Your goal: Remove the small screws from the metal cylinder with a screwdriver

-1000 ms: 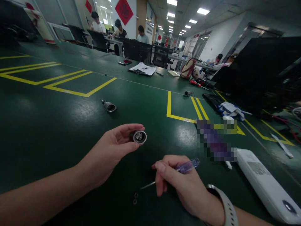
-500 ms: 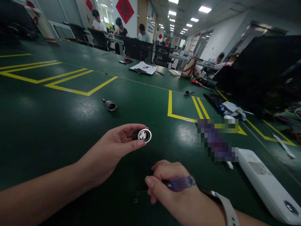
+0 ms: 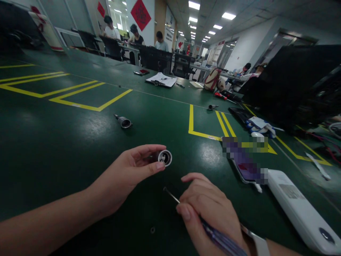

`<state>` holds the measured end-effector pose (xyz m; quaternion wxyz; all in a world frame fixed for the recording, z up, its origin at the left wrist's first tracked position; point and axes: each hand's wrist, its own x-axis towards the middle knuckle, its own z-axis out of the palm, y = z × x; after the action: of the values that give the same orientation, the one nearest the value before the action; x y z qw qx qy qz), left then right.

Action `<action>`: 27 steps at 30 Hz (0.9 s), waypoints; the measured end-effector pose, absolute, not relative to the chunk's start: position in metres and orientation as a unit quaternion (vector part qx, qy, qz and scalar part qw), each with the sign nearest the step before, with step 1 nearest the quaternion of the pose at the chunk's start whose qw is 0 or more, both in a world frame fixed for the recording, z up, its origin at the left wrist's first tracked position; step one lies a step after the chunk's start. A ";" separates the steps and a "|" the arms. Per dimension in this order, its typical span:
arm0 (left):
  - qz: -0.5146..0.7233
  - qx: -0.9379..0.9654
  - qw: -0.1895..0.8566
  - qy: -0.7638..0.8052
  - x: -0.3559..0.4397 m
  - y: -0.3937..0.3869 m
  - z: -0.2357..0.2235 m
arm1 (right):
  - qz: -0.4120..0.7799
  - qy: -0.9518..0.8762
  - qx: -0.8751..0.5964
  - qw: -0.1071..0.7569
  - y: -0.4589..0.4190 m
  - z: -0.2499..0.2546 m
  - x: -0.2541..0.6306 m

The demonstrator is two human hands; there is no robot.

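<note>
Dark green counter [image 3: 53, 153] fills the near part, and yellow tape makes boxes on it farther away. Closest is one little ring [image 3: 152, 230]. Two rings were lying there a moment ago, so one seems to be gone from that spot. Just right of it, the right hand [image 3: 210, 209] is curled snugly around a thin screwdriver [image 3: 223, 241]. Its tip has come up from near the rings and points left and away, with a dark bit on the end. That may be the missing ring, but it is too small to be sure.

A little farther and to the left, the left hand [image 3: 130, 165] pinches a metal cup [image 3: 165, 158] between thumb and fingers. The cup has turned a bit, so its hole faces more to the right. Tip and cup are near each other, not touching.

Farther off, another metal piece [image 3: 124, 122] lies tipped over on the left.
</note>
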<state>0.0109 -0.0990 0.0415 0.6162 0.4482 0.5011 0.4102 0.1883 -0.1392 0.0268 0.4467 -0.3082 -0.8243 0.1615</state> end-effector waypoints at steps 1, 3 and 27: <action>0.409 0.456 0.613 0.499 0.011 -0.099 0.042 | 0.160 -0.818 -0.306 0.461 -0.139 0.031 0.190; 0.401 0.474 0.610 0.491 0.011 -0.100 0.042 | 0.157 -0.805 -0.308 0.481 -0.138 0.036 0.192; 0.379 0.509 0.561 0.532 0.021 -0.109 0.043 | 0.085 -0.841 -0.326 0.423 -0.136 0.032 0.185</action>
<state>0.0214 -0.1093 0.0426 0.5607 0.5088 0.5321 0.3790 0.1847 -0.1359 0.0325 0.4226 -0.3262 -0.8413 0.0850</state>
